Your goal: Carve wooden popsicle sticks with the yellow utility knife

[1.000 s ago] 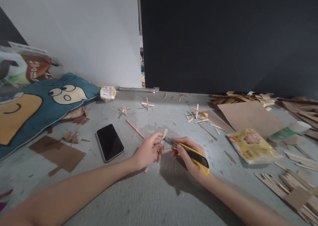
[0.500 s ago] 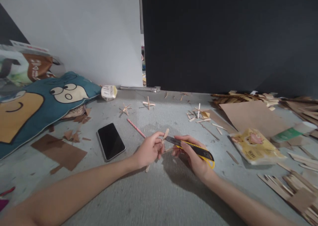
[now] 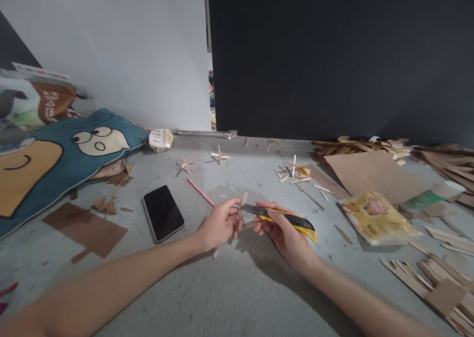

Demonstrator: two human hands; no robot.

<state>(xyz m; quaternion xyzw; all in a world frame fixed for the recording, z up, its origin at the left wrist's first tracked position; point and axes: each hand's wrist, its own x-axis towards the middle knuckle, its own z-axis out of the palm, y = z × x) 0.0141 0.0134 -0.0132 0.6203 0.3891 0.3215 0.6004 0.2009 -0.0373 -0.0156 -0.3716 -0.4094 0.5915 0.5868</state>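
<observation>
Near the middle of the table, my left hand (image 3: pixel 221 224) is closed around a pale wooden craft stick (image 3: pixel 244 197), whose rounded end sticks up past the fingertips. A second stick (image 3: pixel 248 225) runs across between the two hands, below the blade. In my right hand (image 3: pixel 287 231) is a yellow and black utility knife (image 3: pixel 296 221). Its blade points left and meets the upright stick close to my left fingertips; how deep it goes I cannot tell. Left of my left hand lie a pink striped straw (image 3: pixel 200 192) and a black-screened phone (image 3: pixel 163 212).
Small crossed-stick pieces (image 3: pixel 220 155) stand farther back. On the right lie a yellow tissue pack (image 3: pixel 377 217), a green and white cup (image 3: pixel 431 197), cardboard (image 3: pixel 370 173) and a pile of sticks (image 3: pixel 418 278). A blue cartoon cushion (image 3: pixel 74 149) and brown cardboard scraps (image 3: pixel 87 228) lie left.
The utility knife has tilted to lie flatter, its blade still at the stick. My left hand has barely moved. The view shifted slightly and came back.
</observation>
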